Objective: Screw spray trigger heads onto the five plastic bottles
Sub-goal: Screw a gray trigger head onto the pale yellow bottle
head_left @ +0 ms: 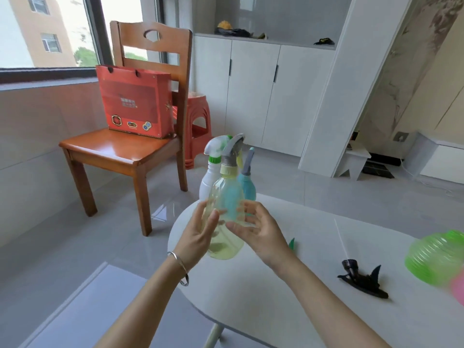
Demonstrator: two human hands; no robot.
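A clear yellow bottle (226, 237) with a grey trigger head (232, 153) on its neck stands on the white table (288, 297), near its far left edge. My left hand (198, 234) and my right hand (258, 227) flank its sides with fingers loosely spread, barely touching it. Behind it stand a white bottle (209, 179) with a white-and-green trigger and a teal bottle (248, 184) with a grey trigger. A black trigger head (361, 282) with a thin tube lies on the table to the right. A blurred green bottle (437, 257) is at the right edge.
A green tip (291, 243) shows behind my right wrist, and something pink (458, 290) sits under the green bottle. A wooden chair (125, 149) holding a red paper bag (135, 101) stands beyond the table on the left, with a red stool (198, 126) behind it.
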